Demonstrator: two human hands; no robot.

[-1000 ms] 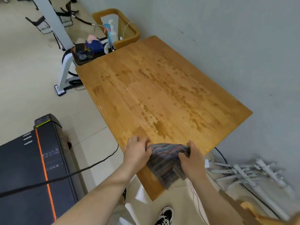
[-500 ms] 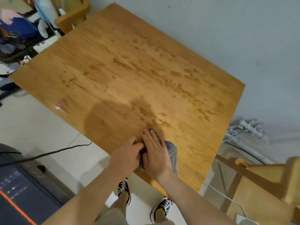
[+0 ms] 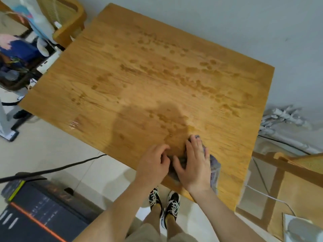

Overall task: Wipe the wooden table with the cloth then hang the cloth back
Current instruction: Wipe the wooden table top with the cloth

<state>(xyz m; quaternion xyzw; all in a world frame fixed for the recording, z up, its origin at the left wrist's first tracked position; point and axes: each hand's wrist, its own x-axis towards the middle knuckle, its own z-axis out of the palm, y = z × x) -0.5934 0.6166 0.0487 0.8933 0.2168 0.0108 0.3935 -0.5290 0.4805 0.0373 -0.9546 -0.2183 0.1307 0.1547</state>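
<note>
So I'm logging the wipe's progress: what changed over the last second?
The cloth, bunched and held up at the near edge by both hands, now lies on the table. The right hand presses flat on it; the left hand rests beside it, fingers at its edge. Droplets still cover the table.

No text, label, brand or number can be read. The treadmill (image 3: 35,217) at seven o'clock bears pale marks and a yellow-green strip, all too blurred to make out.
</note>
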